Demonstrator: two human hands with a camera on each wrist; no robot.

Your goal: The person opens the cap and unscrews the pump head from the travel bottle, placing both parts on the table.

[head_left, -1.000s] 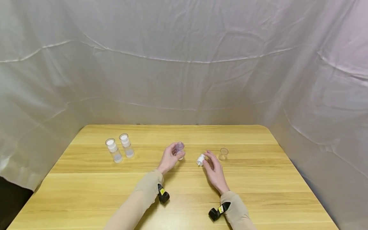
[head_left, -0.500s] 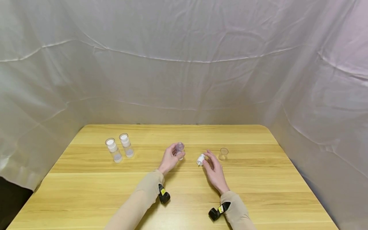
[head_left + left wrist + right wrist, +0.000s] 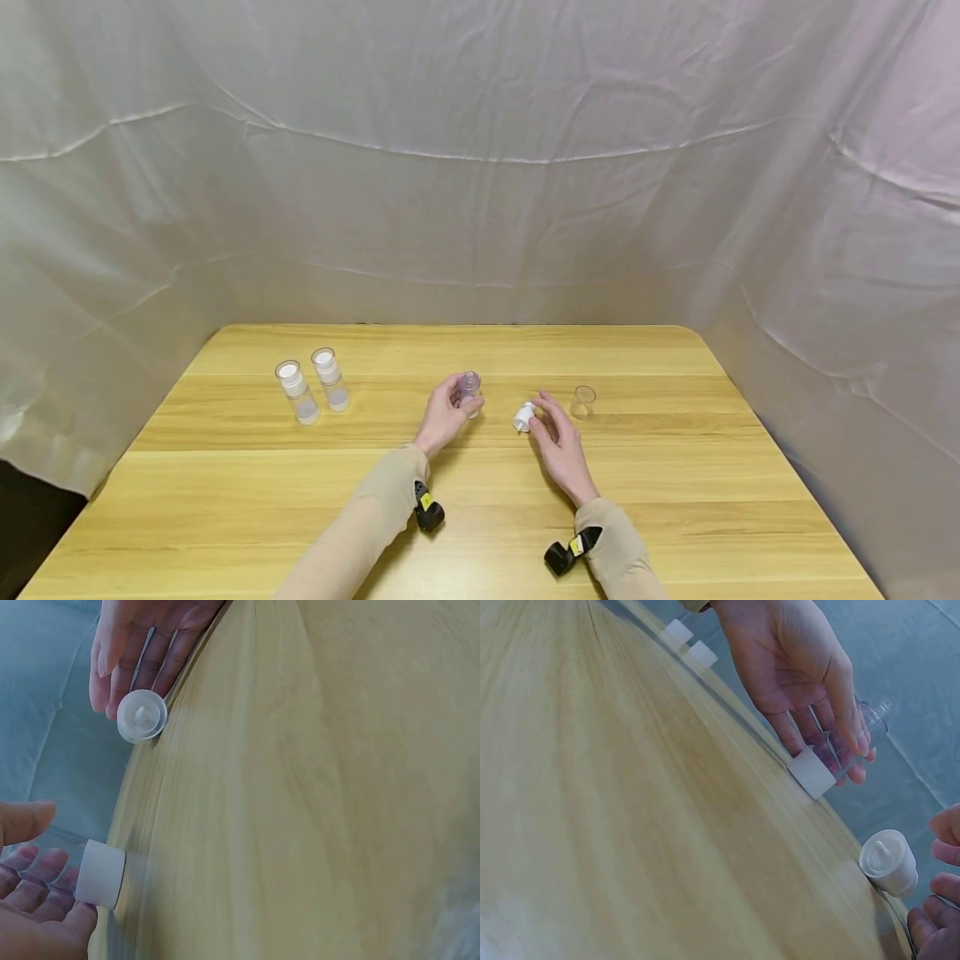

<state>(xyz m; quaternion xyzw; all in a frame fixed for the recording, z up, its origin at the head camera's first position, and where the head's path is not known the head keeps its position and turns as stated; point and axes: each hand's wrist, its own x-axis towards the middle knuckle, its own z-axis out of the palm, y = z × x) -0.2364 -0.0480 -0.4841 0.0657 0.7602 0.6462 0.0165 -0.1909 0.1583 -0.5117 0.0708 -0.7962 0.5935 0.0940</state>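
Pump bottle (image 3: 470, 383) is apparently being dismantled, just below center frame.
It is gripped by the left hand (image 3: 440, 415); the right hand (image 3: 561, 450) is held parted beside the pump head (image 3: 523, 417), withdrawal seemingly called for.

Table (image 3: 660, 467) bears two capped bottles (image 3: 297, 392); uncapped bottle (image 3: 470, 385); pump head (image 3: 523, 417); cap (image 3: 583, 403).

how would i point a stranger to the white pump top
Find the wood-grain table and look just right of its middle. Between the clear bottle and the clear cap is a small pump top. It is opaque white all over, while both of those have see-through walls.
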